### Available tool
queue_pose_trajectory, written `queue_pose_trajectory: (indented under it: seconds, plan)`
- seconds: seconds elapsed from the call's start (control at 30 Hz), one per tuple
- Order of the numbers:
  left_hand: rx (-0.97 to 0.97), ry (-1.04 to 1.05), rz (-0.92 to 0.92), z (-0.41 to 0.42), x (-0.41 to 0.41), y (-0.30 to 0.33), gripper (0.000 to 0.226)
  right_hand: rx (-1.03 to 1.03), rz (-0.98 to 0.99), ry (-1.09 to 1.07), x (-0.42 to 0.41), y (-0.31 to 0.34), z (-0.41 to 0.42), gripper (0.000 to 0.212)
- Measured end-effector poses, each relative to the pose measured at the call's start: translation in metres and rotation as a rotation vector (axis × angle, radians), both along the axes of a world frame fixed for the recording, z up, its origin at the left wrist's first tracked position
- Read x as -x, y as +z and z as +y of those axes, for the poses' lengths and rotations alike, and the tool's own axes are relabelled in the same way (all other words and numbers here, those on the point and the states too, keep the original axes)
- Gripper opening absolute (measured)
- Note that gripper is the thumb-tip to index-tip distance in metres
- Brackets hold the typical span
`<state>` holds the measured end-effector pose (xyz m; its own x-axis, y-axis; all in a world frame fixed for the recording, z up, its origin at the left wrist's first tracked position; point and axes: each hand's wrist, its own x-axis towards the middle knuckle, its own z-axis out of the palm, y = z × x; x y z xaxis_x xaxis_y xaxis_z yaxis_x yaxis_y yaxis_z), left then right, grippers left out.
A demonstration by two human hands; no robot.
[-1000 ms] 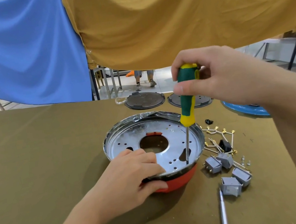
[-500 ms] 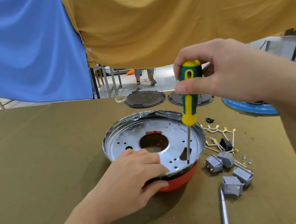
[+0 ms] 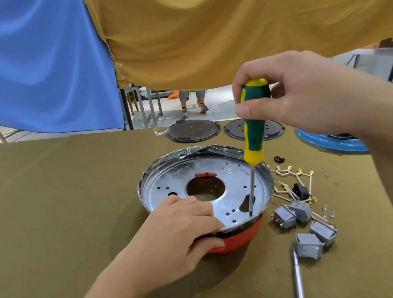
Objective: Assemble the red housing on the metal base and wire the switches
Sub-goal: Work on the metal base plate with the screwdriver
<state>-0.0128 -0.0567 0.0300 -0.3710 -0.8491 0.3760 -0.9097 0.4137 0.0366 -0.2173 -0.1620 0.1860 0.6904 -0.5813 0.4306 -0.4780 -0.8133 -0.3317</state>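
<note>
A round metal base (image 3: pixel 231 182) with a centre hole sits in the red housing (image 3: pixel 240 238) on the table. My left hand (image 3: pixel 178 234) grips the near rim, fingers on the plate and thumb under the red edge. My right hand (image 3: pixel 303 96) holds a green and yellow screwdriver (image 3: pixel 254 129) upright, its tip down on the plate near the right front edge. Several grey switches (image 3: pixel 306 229) lie to the right of the housing, with loose wires with brass terminals (image 3: pixel 295 179) behind them.
A metal rod (image 3: pixel 298 284) lies at the front right. Small screws (image 3: pixel 327 211) lie by the switches. Two dark round covers (image 3: pixel 192 130) and a blue disc (image 3: pixel 328 141) sit at the back of the olive table (image 3: pixel 60 222). Blue and mustard cloths hang behind.
My right hand has shifted slightly on the screwdriver handle while the tip stays at the same spot on the plate. My left hand has not moved.
</note>
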Motion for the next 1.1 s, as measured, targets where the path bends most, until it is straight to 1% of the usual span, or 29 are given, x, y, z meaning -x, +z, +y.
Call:
queue_pose_trajectory:
  seconds: [0.1, 0.17, 0.23, 0.3, 0.37, 0.43, 0.47, 0.57, 0.63, 0.73, 0.83, 0.87, 0.9, 0.97, 1.1]
  plan:
    - [0.003, 0.004, -0.004, 0.000, 0.000, 0.000, 0.024, 0.113, 0.036, -0.134, -0.003, -0.002, 0.002, 0.031]
    - [0.004, 0.006, -0.001, 0.000, 0.000, 0.000, 0.024, 0.137, 0.040, -0.158, -0.005, -0.005, 0.002, 0.036]
    - [-0.003, 0.006, 0.000, 0.000, 0.000, 0.001, 0.024, 0.070, 0.049, -0.088, -0.004, -0.006, -0.001, 0.034]
    - [-0.001, 0.010, -0.002, 0.000, 0.000, 0.000, 0.024, -0.064, 0.038, 0.043, 0.000, -0.003, -0.002, 0.031]
    - [-0.003, 0.013, 0.001, 0.000, 0.000, 0.000, 0.023, -0.107, 0.014, 0.114, 0.004, 0.000, -0.003, 0.025]
    - [0.000, 0.017, 0.009, 0.001, 0.000, -0.001, 0.024, -0.055, -0.003, 0.096, 0.004, 0.000, -0.003, 0.016]
    - [0.003, 0.019, 0.008, 0.000, 0.000, -0.001, 0.024, -0.023, -0.005, 0.074, 0.003, 0.001, -0.003, 0.016]
    - [-0.004, 0.014, 0.006, 0.000, 0.001, 0.000, 0.025, 0.106, 0.040, -0.060, -0.002, 0.000, 0.000, 0.031]
    - [0.000, 0.016, 0.010, 0.001, 0.001, 0.001, 0.024, 0.174, 0.047, -0.135, -0.006, -0.004, -0.001, 0.036]
    - [-0.003, 0.013, 0.015, 0.001, 0.001, 0.002, 0.024, 0.089, 0.045, -0.086, -0.005, -0.007, -0.004, 0.035]
    - [0.002, 0.007, 0.019, 0.001, 0.002, 0.003, 0.024, -0.137, 0.038, 0.075, 0.004, -0.002, -0.004, 0.031]
    - [0.000, 0.006, 0.019, 0.001, 0.002, 0.003, 0.024, -0.175, 0.026, 0.118, 0.007, 0.000, -0.004, 0.028]
    - [0.000, 0.008, 0.022, 0.002, 0.001, 0.003, 0.025, -0.173, 0.016, 0.137, 0.008, 0.000, -0.004, 0.025]
    - [0.003, 0.006, 0.025, 0.003, 0.002, 0.003, 0.025, -0.109, -0.003, 0.102, 0.007, 0.001, -0.005, 0.019]
    - [-0.003, 0.001, 0.033, 0.002, 0.003, 0.003, 0.026, 0.016, 0.020, -0.057, 0.002, 0.002, -0.001, 0.031]
